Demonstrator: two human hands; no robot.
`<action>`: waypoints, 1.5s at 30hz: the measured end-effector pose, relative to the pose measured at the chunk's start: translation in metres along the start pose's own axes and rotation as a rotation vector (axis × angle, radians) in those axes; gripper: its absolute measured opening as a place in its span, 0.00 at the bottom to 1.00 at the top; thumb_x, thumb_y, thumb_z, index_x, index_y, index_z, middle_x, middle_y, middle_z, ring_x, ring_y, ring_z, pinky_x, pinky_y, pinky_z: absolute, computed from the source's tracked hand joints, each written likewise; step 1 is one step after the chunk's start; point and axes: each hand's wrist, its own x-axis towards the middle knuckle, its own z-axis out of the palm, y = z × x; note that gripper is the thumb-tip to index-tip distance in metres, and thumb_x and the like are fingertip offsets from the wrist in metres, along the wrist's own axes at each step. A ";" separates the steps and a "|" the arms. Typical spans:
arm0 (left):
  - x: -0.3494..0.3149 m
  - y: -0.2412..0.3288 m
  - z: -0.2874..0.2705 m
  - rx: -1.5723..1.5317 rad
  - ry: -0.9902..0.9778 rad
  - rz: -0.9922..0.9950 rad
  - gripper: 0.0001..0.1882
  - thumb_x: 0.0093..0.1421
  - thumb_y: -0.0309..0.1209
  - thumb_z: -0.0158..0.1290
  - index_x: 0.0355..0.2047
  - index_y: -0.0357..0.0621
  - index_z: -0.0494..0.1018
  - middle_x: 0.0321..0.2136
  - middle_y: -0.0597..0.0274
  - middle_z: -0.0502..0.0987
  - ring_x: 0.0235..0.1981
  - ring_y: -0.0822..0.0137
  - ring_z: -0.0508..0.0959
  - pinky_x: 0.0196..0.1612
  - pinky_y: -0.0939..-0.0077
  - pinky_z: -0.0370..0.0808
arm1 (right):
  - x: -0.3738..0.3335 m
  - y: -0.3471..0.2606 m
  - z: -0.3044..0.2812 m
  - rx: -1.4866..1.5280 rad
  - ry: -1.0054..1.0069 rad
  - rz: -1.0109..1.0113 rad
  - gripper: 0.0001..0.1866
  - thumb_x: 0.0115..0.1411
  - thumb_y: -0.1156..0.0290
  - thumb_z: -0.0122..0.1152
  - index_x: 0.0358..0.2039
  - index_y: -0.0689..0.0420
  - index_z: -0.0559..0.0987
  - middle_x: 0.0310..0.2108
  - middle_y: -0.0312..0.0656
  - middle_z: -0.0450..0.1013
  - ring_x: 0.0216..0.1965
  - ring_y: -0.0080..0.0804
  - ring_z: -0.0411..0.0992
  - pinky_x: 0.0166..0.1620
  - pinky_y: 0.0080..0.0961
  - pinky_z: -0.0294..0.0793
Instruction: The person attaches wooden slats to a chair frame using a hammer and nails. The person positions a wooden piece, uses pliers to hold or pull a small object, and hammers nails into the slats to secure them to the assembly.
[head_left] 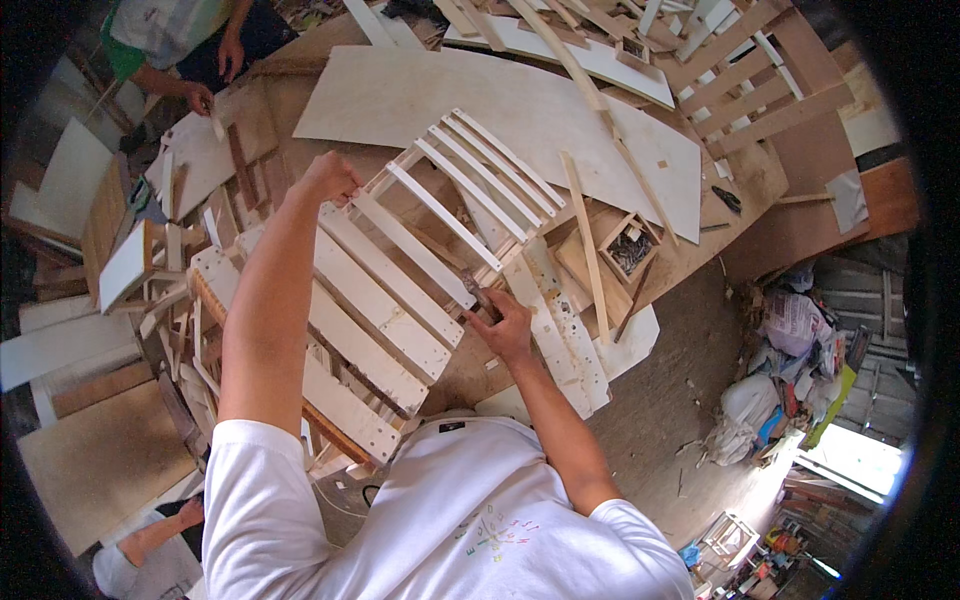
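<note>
A white slatted wooden chair frame [368, 352] lies slanted across the bench in front of me. Wide slats cover its near part, and thinner, more widely spaced ones run along the far part. My left hand [330, 178] is closed at the far-left end of a white slat [415, 248], its fingertips partly hidden. At the slat's near-right end, my right hand [503, 325] grips a dark metal tool that looks like a hammer [471, 288]. The tool's head is close to or touching the slat end; I cannot tell which.
A small wooden box of nails [630, 248] stands to the right. Behind the frame lies a large pale board [440, 95]. Another slatted piece [745, 95] is at far right. A co-worker's hand [200, 98] shows at far left, another person's arm [160, 535] at lower left.
</note>
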 end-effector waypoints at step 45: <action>-0.105 0.080 0.191 1.125 -0.214 0.487 0.35 0.45 0.66 0.65 0.42 0.51 0.85 0.40 0.55 0.82 0.53 0.48 0.77 0.51 0.48 0.79 | -0.026 -0.068 -0.055 -0.166 -0.238 0.050 0.24 0.71 0.69 0.54 0.65 0.60 0.71 0.54 0.58 0.76 0.50 0.54 0.78 0.51 0.40 0.78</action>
